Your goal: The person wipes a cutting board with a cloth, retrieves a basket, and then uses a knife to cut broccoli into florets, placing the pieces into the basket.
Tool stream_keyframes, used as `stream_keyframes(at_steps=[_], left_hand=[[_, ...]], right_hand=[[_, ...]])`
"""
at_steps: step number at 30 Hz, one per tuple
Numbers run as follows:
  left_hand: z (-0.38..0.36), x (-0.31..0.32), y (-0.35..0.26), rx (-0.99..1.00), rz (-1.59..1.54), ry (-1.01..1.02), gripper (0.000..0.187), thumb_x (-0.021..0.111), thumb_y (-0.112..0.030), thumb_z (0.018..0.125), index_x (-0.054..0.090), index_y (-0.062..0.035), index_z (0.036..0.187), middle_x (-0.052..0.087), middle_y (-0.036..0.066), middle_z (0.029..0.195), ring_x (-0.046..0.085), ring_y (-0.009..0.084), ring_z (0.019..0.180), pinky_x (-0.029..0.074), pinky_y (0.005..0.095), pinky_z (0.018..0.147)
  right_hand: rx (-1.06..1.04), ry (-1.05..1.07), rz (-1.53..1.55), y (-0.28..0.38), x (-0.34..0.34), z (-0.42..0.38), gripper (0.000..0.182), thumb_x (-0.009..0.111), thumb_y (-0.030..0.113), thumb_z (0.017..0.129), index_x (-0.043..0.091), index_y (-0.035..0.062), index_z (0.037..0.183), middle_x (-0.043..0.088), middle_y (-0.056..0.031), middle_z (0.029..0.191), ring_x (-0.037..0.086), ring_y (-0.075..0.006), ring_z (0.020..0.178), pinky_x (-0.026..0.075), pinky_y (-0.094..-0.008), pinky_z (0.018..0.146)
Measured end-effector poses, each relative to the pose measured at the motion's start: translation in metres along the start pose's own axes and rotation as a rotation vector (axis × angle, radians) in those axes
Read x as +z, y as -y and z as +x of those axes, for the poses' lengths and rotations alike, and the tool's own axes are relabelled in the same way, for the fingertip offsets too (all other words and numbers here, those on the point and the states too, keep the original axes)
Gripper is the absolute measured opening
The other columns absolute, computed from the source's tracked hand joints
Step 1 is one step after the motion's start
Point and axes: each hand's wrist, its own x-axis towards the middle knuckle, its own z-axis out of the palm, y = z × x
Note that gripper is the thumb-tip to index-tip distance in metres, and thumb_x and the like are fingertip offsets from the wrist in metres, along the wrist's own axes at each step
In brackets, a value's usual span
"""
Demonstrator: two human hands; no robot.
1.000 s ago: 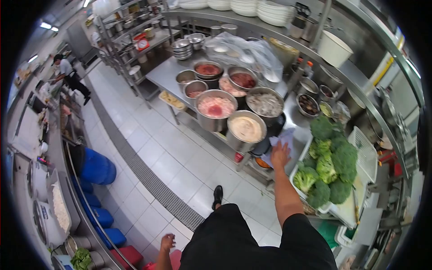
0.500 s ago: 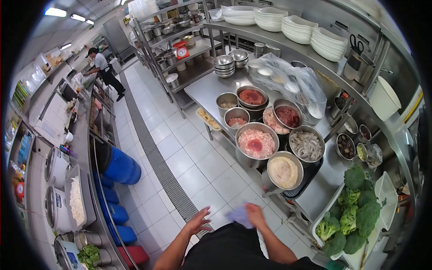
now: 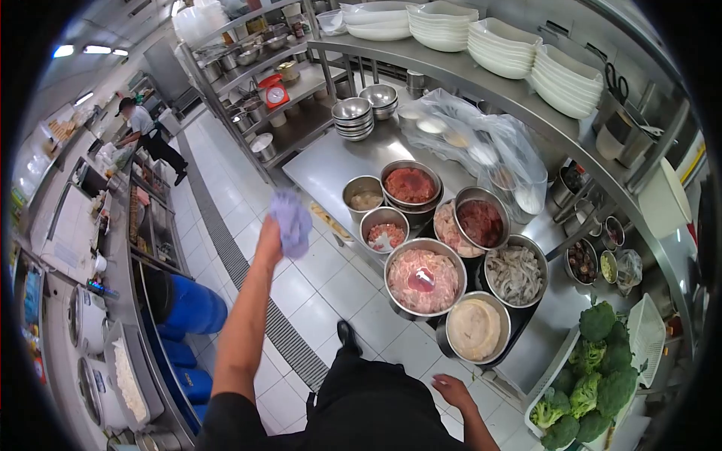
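Observation:
My left hand [image 3: 268,240] is stretched out over the floor, its fingers round a crumpled lilac cloth [image 3: 292,225]. Low at the right of my body, my right hand [image 3: 451,389] has its fingers loosely apart and nothing in it. Nearest to that hand is a steel pot of pale paste [image 3: 474,329] at the table's edge. Behind it stand a pot of pink meat [image 3: 423,279], a bowl of dark red meat [image 3: 483,218] and a pot of grey shrimp-like pieces [image 3: 516,272].
Broccoli [image 3: 596,376] fills a white basket at the right. White dishes [image 3: 442,27] line the shelf above the steel table [image 3: 320,161]. A blue barrel [image 3: 197,303] stands by the left counter. A co-worker [image 3: 150,135] is at the far left. A floor drain [image 3: 241,267] runs between.
The cloth has passed from my right hand to my left, which has reached forward and left. My right hand has dropped lower, now without it. The view has shifted, and a shoe shows below.

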Motion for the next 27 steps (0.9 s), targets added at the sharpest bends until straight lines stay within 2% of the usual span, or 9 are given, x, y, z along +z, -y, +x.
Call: stream_keyframes(at_steps=[2,4,6,8,12,14,16,22,27], left_hand=[[0.082,-0.001,-0.011,0.153,0.296,0.012,0.037,0.062,-0.02,0.094,0.062,-0.0018,0.127,0.069,0.004,0.11,0.064,0.0129,0.098,0.053,0.0305,0.085],[0.151,0.024,-0.028,0.337,0.647,0.076,0.051,0.066,-0.022,0.091,0.057,-0.0038,0.138,0.068,0.015,0.122,0.065,0.0262,0.111,0.05,0.0354,0.098],[0.212,0.036,-0.012,0.395,0.805,0.165,0.055,0.068,-0.024,0.09,0.056,-0.0057,0.141,0.066,0.019,0.127,0.065,0.0312,0.115,0.049,0.0378,0.101],[0.269,0.051,0.011,0.29,1.064,0.461,0.064,0.071,-0.028,0.089,0.052,-0.0115,0.147,0.058,0.021,0.141,0.06,0.0366,0.125,0.047,0.0407,0.107],[0.362,0.058,0.145,0.331,1.414,0.866,0.075,0.071,-0.043,0.091,0.04,-0.0236,0.157,0.042,0.008,0.161,0.043,0.0347,0.144,0.038,0.0488,0.116],[0.358,0.076,0.196,0.577,1.615,0.776,0.065,0.061,-0.05,0.097,0.042,-0.0301,0.156,0.035,0.004,0.165,0.029,0.0347,0.152,0.025,0.0565,0.122],[0.384,0.102,0.211,0.51,1.5,0.773,0.059,0.051,-0.051,0.101,0.042,-0.0309,0.156,0.028,0.002,0.168,0.018,0.0343,0.156,0.014,0.0616,0.124],[0.404,0.041,0.195,0.48,1.461,0.808,0.058,0.05,-0.05,0.101,0.044,-0.0292,0.155,0.03,0.001,0.167,0.019,0.032,0.156,0.015,0.0581,0.125],[0.438,-0.125,0.168,0.271,1.646,0.032,0.054,0.049,-0.037,0.101,0.048,-0.0198,0.152,0.041,0.006,0.161,0.032,0.0362,0.149,0.024,0.0594,0.12]], right_hand=[[0.051,-0.122,-0.062,-0.056,0.011,-0.001,0.042,0.063,0.041,0.098,0.071,0.0089,0.123,0.071,-0.0131,0.125,0.07,-0.0282,0.11,0.053,-0.0373,0.097],[-0.191,-0.076,-0.515,-0.186,0.048,0.016,0.038,0.062,0.038,0.098,0.071,0.0064,0.117,0.071,-0.0141,0.124,0.069,-0.0295,0.112,0.053,-0.0388,0.097],[0.612,-0.238,0.573,-0.128,0.056,-0.021,0.032,0.064,0.034,0.097,0.068,0.0096,0.117,0.073,-0.0098,0.102,0.072,-0.022,0.085,0.056,-0.0374,0.07],[0.773,-0.392,0.824,-0.114,0.083,-0.044,0.031,0.064,0.035,0.097,0.064,0.0102,0.115,0.07,-0.0065,0.096,0.069,-0.0196,0.076,0.053,-0.0359,0.06],[0.723,-0.563,0.886,-0.066,0.136,-0.08,0.049,0.062,0.04,0.101,0.054,0.0093,0.139,0.069,-0.0124,0.111,0.071,-0.0277,0.086,0.058,-0.0447,0.071],[0.894,-0.518,1.016,-0.046,0.15,-0.068,0.048,0.063,0.039,0.1,0.056,0.0097,0.138,0.069,-0.0116,0.112,0.07,-0.0277,0.09,0.058,-0.0449,0.075],[0.968,-0.474,0.983,0.011,0.15,-0.05,0.053,0.062,0.042,0.099,0.054,0.0115,0.142,0.068,-0.0106,0.119,0.067,-0.0275,0.105,0.057,-0.0448,0.082],[0.618,-0.254,0.898,0.067,0.137,0.013,0.062,0.059,0.051,0.099,0.053,0.0097,0.144,0.067,-0.0122,0.123,0.067,-0.0256,0.1,0.058,-0.0437,0.082],[0.503,-0.361,0.947,0.093,0.114,0.036,0.068,0.065,0.051,0.097,0.05,0.006,0.145,0.067,-0.0138,0.124,0.068,-0.0259,0.103,0.06,-0.0409,0.077]])
